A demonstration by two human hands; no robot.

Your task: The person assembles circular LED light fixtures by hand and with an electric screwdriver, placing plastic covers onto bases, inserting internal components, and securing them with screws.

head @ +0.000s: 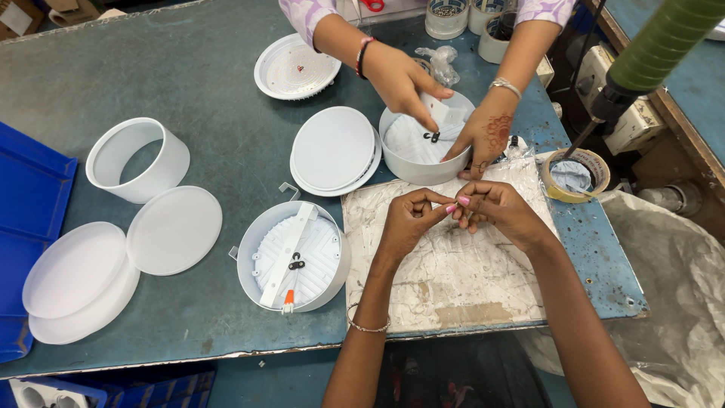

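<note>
A blue bin [30, 227] runs off the left edge, its contents out of view. Beside it, at lower left, two white discs [75, 283] sit stacked, with a third disc [174, 230] just to their right. Above them stands an open white ring [136, 160], hollow, the table [151, 68] showing through it.

At lower centre is a round white housing [293, 255] — inside it a ribbed plate, a white strap laid diagonally across, a small black clip at the middle and an orange tip at the strap's lower end. Above it lie two more flat covers [334, 151], stacked, and at the top of the frame a shallow dish [296, 66] with a tiny red mark inside.

Right of centre, over a scuffed white board [445, 264], the person's left hand [408, 219] and right hand [498, 211] meet fingertip to fingertip, both pinched shut on something too small to make out. It is hidden between the fingers.

Just above, a co-worker's two hands [400, 75] reach into a second housing [423, 143], one pinching a small white tab, the other resting on the rim; a black clip lies inside.

At upper right stand several white cups [445, 19], cut off by the frame, contents unclear. A crumpled clear bag [442, 60] lies near them. A roll of tan tape [575, 174] sits at the board's right, and a green-handled tool [657, 45] hangs in from the top right corner, blurred.
</note>
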